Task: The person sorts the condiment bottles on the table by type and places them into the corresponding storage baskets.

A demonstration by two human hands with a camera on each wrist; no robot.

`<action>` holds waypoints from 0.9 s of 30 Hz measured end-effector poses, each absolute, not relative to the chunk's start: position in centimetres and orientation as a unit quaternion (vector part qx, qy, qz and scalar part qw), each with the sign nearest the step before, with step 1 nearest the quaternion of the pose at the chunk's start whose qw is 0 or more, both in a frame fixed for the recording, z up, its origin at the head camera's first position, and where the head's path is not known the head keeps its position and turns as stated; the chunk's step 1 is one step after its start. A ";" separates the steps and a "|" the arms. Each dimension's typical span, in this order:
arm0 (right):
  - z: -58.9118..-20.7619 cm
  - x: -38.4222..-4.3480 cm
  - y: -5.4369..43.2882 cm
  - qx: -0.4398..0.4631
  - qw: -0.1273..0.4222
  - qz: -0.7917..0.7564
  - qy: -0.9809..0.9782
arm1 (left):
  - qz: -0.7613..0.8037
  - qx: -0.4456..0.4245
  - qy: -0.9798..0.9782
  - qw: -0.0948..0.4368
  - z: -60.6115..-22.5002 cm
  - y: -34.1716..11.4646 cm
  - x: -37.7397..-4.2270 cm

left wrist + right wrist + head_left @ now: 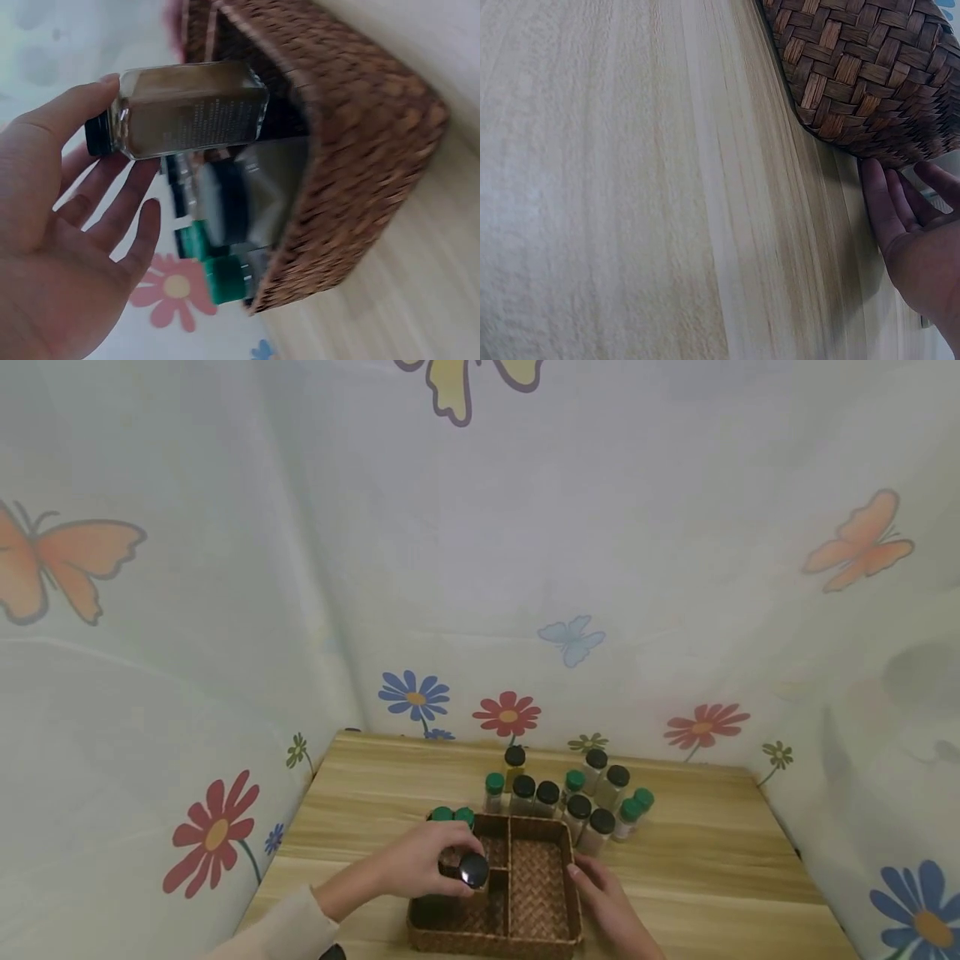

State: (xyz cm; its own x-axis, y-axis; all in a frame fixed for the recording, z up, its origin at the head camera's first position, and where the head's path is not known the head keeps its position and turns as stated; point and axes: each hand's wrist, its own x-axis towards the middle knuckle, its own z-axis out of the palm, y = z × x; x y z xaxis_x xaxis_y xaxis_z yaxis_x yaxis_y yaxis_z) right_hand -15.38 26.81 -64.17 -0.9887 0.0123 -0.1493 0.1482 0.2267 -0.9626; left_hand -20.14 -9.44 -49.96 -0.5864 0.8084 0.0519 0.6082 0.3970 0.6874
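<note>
My left hand [420, 862] pinches a black-capped glass spice jar [191, 109] by its neck, over the left part of a woven basket [536, 893]. In the left wrist view the jar holds brown powder and has printed text on its side. Inside the basket, next to it, stand green-capped jars [225, 279] and another dark-capped jar [225, 201]. The basket's right compartment shows its bare woven floor. My right hand [603, 902] rests against the basket's right outer wall, its fingertips touching the weave [870, 82] in the right wrist view.
Behind the basket and to its right, several black-capped jars [577, 810] and green-capped jars [628, 814] stand on the wooden table [712, 860]. A dark round object [333, 952] shows at the bottom edge. A curtain [480, 568] with printed flowers and butterflies surrounds the table.
</note>
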 end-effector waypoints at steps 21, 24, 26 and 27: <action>-64.3 -15.6 26.8 0.049 0.050 -0.619 0.782 | 0.291 0.420 0.850 0.130 -54.3 -9.9 -20.0; -64.2 -15.5 26.7 0.046 0.044 -0.617 0.784 | 0.287 0.410 0.856 0.133 -54.6 -10.0 -20.3; -64.1 -15.4 26.7 0.042 0.040 -0.615 0.787 | 0.290 0.401 0.858 0.140 -54.8 -10.1 -20.3; -64.1 -15.4 26.6 0.042 0.042 -0.616 0.785 | 0.293 0.396 0.858 0.144 -54.9 -10.2 -20.3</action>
State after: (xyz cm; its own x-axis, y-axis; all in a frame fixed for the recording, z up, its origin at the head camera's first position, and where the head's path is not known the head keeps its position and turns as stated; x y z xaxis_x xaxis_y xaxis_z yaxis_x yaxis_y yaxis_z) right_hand -15.39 26.63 -64.08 -0.9930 0.0151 -0.1173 0.1175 0.2374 -0.9643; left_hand -20.26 -10.19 -54.86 -0.6451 0.7640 -0.0152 0.5950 0.5147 0.6173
